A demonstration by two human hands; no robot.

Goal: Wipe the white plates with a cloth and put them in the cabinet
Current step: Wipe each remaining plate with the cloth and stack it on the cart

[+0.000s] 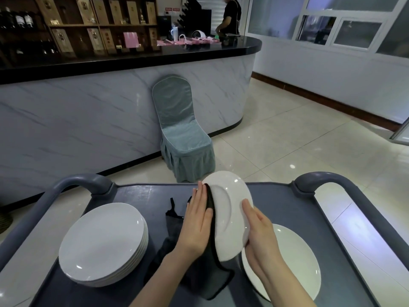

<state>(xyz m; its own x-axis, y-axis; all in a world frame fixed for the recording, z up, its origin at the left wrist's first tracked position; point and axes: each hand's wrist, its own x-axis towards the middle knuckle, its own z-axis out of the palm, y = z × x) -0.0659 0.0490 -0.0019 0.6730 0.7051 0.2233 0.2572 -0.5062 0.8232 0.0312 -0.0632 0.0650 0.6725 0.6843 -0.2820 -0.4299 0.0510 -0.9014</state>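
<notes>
I hold a white plate [230,209] tilted on edge above the grey cart top [143,196]. My right hand [261,238] grips its lower right rim. My left hand [197,216] lies flat and presses a dark cloth [210,260] against the plate's left side; the cloth hangs down under the plate. A stack of several white plates [104,242] rests on the cart at the left. One more white plate [294,262] lies flat on the cart at the right, partly under my right forearm. No cabinet is in view.
The cart has curved grey handles at the left [77,182] and right [327,180]. Beyond it stand a chair with a teal cover [181,134] and a marble-fronted bar counter [88,111]. A person [230,16] stands behind the counter. Tiled floor spreads to the right.
</notes>
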